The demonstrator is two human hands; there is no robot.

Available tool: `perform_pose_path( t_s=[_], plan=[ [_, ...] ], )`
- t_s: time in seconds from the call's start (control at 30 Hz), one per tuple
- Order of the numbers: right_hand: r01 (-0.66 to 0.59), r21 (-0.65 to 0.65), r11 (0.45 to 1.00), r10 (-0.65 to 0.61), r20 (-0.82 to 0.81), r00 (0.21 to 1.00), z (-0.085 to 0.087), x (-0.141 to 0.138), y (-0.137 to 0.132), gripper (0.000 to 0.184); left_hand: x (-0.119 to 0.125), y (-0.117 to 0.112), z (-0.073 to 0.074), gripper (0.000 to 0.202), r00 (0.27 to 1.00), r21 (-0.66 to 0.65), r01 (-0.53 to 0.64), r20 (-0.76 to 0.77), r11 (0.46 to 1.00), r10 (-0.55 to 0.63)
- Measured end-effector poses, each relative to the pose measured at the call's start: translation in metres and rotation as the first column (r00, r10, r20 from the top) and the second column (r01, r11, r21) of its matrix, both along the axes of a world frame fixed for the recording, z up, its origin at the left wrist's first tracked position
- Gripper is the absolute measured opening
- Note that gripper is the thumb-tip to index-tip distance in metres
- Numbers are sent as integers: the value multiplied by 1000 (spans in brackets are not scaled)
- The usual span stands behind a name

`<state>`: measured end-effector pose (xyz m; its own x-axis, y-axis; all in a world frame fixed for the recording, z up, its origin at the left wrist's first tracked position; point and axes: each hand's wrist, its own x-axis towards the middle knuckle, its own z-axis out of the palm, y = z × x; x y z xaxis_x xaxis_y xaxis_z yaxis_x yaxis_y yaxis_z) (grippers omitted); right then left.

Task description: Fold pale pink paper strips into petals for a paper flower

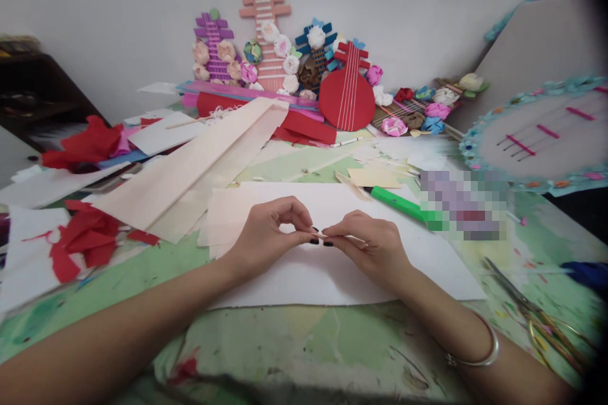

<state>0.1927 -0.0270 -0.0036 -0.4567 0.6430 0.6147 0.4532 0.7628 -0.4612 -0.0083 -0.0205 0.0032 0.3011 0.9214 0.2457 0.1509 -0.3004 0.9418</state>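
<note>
Both hands meet above a white paper sheet (304, 278) on the table. Between the fingertips is a small pale, thin piece (320, 236) that looks like twisted or rolled paper, though most of it is hidden. My left hand (273, 228) pinches one end with thumb and forefinger. From the other side, my right hand (373, 243) pinches it the same way, its fingers close together. Cream paper pieces (223, 218) lie beside my left hand. A green tool (399, 204) with a dark tip rests beyond my right hand.
Long cream paper strips (199, 171) and red crepe paper (90, 234) lie at left. Gold-handled scissors (536, 313) sit at right. Along the wall stand lute-shaped crafts, including a red one (346, 98), and paper flowers. A round framed piece (536, 133) leans at right.
</note>
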Motion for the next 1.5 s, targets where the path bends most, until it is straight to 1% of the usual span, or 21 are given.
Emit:
perform_pose_path(
  t_s=[0.13,0.27,0.33,0.4,0.47,0.5,0.6,0.67,0.77,0.93,1.17,1.33,1.5],
  plan=[
    [32,-2,999,-32,35,999,1,1,1,10,-1,0,1,19,1000,-40,-31,-3,999,31],
    [68,-26,997,-68,6,998,-2,4,3,7,-4,4,2,20,998,-85,-65,12,994,66],
    [89,-64,994,-89,-2,996,-4,5,3,7,-5,6,2,21,999,-110,-44,3,993,45],
    [106,-92,990,-105,21,994,-6,4,3,11,-5,8,0,26,1000,-129,5,-22,992,-8],
    [109,-67,992,-105,65,992,-7,3,2,12,-4,8,-3,30,996,-100,41,-71,994,-48],
    [103,-35,994,-100,86,991,-7,2,1,12,-3,8,-4,27,992,-64,50,-113,997,-57],
    [63,49,997,-69,132,989,-7,1,0,14,-1,8,-6,3,969,71,58,-245,996,-38],
    [64,52,997,-71,154,985,-7,2,1,19,-2,8,-7,9,963,122,49,-270,991,-14],
    [130,21,991,-132,148,980,-8,5,5,21,-5,10,-7,12,970,150,3,-242,989,34],
    [211,39,977,-214,108,971,-10,12,12,7,-8,13,-6,9,974,138,-70,-203,988,97],
    [265,21,964,-266,30,964,-9,16,15,9,-7,14,-3,2,979,69,-155,-125,986,162],
    [324,11,946,-324,4,946,-6,20,19,10,-9,16,-1,5,981,31,-171,-93,985,173],
    [336,-67,939,-337,-1,941,-3,21,21,13,-10,19,0,6,980,17,-151,-130,988,152]
  ],
)
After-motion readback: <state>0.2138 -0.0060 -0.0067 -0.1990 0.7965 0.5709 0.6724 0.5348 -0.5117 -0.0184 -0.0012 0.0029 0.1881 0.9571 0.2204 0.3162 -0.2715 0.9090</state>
